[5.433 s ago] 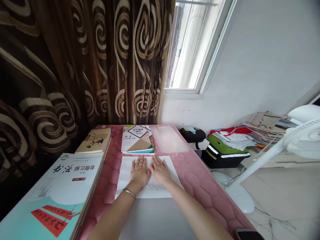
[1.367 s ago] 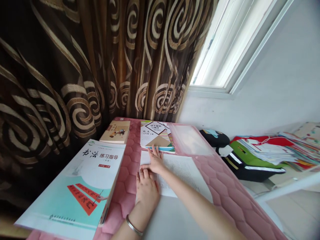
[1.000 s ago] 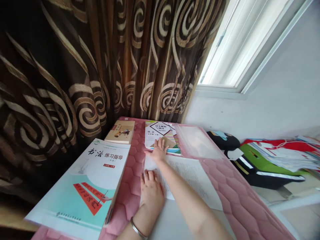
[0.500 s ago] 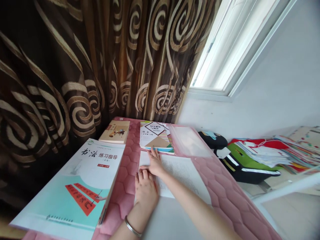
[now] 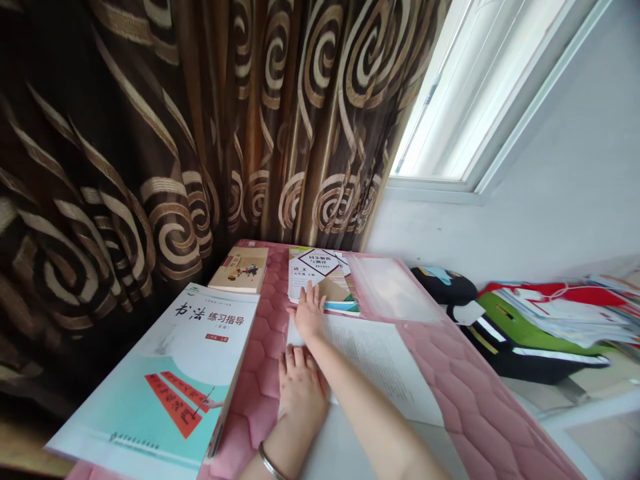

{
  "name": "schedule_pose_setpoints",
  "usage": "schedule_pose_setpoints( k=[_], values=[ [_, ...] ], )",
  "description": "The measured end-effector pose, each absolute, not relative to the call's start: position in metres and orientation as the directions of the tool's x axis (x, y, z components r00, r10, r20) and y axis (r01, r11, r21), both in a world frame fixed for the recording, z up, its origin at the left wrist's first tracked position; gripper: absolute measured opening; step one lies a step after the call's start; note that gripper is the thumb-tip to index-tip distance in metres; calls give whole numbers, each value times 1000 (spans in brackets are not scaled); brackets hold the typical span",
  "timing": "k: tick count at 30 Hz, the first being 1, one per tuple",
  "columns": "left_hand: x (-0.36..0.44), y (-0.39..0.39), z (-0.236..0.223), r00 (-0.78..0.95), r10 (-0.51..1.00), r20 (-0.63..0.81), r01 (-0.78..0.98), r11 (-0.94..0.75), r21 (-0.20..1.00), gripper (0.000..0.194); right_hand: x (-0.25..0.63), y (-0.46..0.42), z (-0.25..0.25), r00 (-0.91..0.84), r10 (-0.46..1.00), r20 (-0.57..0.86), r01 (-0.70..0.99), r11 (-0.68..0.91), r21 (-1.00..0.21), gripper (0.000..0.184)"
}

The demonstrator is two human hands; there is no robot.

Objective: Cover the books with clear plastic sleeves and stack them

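A white printed sheet (image 5: 380, 360) lies flat on the pink quilted table cover (image 5: 480, 413). My left hand (image 5: 301, 387), a bangle on its wrist, presses flat on the sheet's near left part with fingers extended. My right hand (image 5: 309, 312) reaches across to the sheet's far left corner, fingers spread flat, its fingertips touching the lower edge of a colourful workbook (image 5: 323, 277) that lies just beyond.
A large teal and white calligraphy book (image 5: 165, 373) lies on the left. A small tan book (image 5: 240, 269) and a clear plastic folder (image 5: 390, 288) sit at the far edge. A brown swirl curtain (image 5: 175, 127) hangs behind. Bags and paper stacks (image 5: 540, 313) lie to the right.
Five seconds ago both hands lay side by side on the sheet's middle. Now the left sits nearer me at the left edge and the right has slid forward to the far left corner.
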State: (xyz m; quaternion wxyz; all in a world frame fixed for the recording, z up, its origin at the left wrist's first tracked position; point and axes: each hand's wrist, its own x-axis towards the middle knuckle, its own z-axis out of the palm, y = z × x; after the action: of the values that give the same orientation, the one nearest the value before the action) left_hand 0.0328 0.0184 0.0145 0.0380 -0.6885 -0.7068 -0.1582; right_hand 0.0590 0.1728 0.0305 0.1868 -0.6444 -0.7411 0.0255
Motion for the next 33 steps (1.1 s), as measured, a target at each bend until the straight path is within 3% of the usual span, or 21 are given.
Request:
schedule_pose_setpoints(
  k=[7, 12, 15, 20, 23, 28, 31, 33],
  values=[
    [31, 18, 19, -26, 959, 284, 989, -16, 144, 45, 118, 126, 18, -136, 981, 142, 916, 179, -358, 66],
    [28, 19, 19, -3, 955, 298, 996, -22, 83, 46, 226, 89, 13, -338, 941, 30, 881, 327, -340, 53],
    [27, 17, 21, -2, 947, 321, 1000, -5, 23, 45, 288, 72, 13, -273, 962, 7, 906, 260, -335, 53],
    [44, 16, 23, 35, 947, 318, 995, -3, -101, 49, 331, 61, 14, -197, 976, 95, 905, 219, -364, 49],
    [77, 21, 28, 123, 974, 189, 992, -116, -49, 54, 329, 62, 16, -181, 972, 151, 896, 227, -383, 44],
    [152, 37, 42, 420, 907, 34, 898, -421, 128, 50, 331, 68, 20, -95, 973, 210, 875, 182, -448, 29],
    [179, 40, 45, 405, 914, 4, 902, -400, 159, 52, 337, 77, 20, 28, 970, 242, 898, 82, -432, 23],
    [184, 40, 43, 389, 921, 23, 903, -387, 189, 55, 339, 87, 19, 115, 965, 237, 915, -10, -403, 28]
  ],
)
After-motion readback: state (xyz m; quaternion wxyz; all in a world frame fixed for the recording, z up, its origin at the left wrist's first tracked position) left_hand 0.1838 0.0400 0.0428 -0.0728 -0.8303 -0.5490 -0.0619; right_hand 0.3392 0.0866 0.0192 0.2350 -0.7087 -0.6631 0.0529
